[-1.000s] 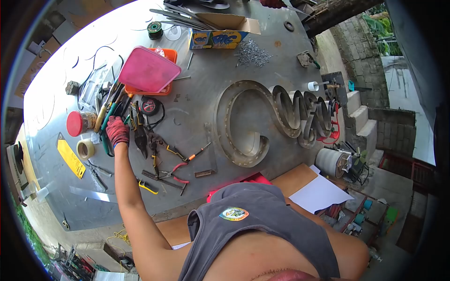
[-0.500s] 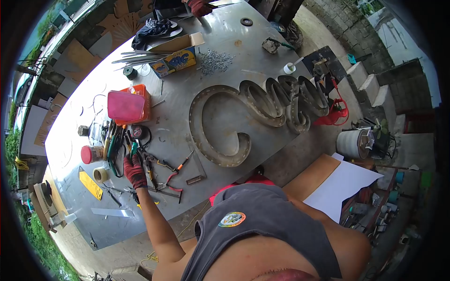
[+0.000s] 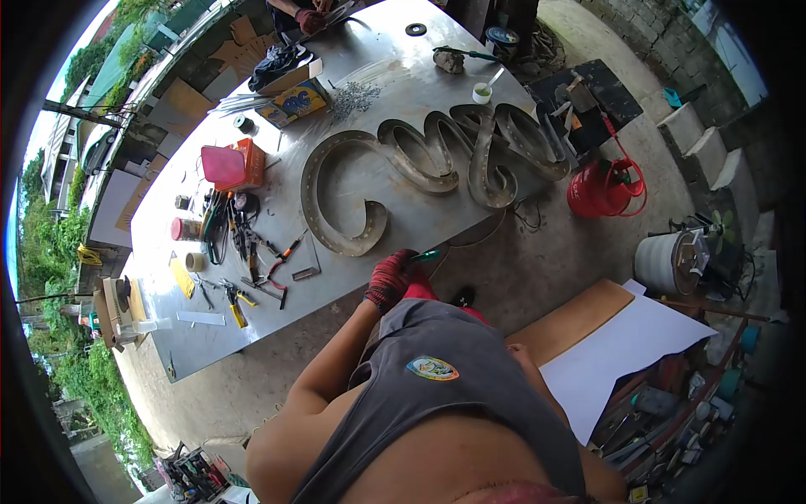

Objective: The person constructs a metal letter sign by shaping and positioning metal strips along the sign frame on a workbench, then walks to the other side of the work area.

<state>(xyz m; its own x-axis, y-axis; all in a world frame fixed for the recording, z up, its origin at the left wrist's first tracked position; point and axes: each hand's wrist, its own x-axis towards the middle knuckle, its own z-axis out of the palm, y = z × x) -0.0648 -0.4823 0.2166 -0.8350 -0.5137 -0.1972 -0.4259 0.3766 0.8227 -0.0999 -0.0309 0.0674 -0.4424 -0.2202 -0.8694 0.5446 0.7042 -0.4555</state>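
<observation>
My left hand (image 3: 390, 281), in a red and black knit glove, is closed around a small green-handled tool (image 3: 426, 255) at the table's front edge; the tool's exact kind does not show. Just beyond it on the metal table (image 3: 269, 307) stands lettering bent from metal strip (image 3: 361, 239), with dots along its rim. My right hand (image 3: 519, 353) is partly in view, low beside my shirt and near a brown board (image 3: 575, 323); its fingers are too hidden to judge.
Pliers and cutters (image 3: 243, 239) lie in a pile left of the lettering, near a red plastic tub (image 3: 243, 164). A co-worker's gloved hand (image 3: 311, 21) is at the far edge. A red gas cylinder (image 3: 600, 189) stands on the floor at right.
My left hand has left the tool pile and moved right to the table's front edge, carrying the green-handled tool. My view has shifted, and the co-worker's hand has moved left.
</observation>
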